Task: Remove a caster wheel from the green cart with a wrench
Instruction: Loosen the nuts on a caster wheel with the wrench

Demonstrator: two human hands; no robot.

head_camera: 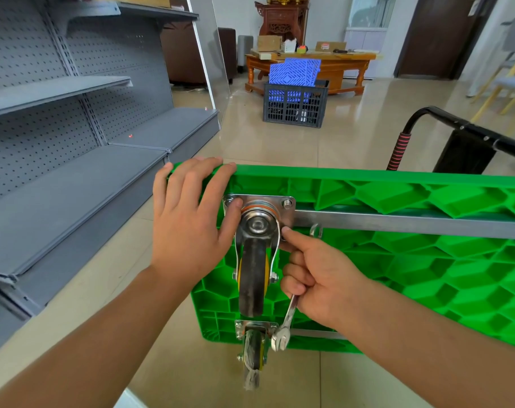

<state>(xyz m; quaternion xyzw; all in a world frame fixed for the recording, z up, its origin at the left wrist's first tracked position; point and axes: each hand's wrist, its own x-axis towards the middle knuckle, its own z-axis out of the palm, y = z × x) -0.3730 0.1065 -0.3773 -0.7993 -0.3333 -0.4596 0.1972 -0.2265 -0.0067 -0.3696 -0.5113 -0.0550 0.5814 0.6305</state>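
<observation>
Since we've got the green cart (397, 260) tipped on its side with the underside facing us, the caster wheel (252, 278) we're after sits right between our two hands, its mounting plate (260, 212) bolted near the far left corner of the deck. Our left hand (191, 222) is spread flat, fingers over the cart's top edge and thumb touching the plate's left side, basically bracing things. Our right hand (318, 281) is just right of the wheel fork, index finger stretched out to the plate's near right corner where a bolt should be (can't really see the bolt head under the fingertip), while the other fingers curl around the wrench (287, 322).

What matters here: the wrench's long axis runs down and left, its open end hanging below the hand near the second caster (252, 357), so it points away from the bolt. Looks to us like the wrench needs swinging up to that corner, and the right hand is the closer one for it.
</observation>
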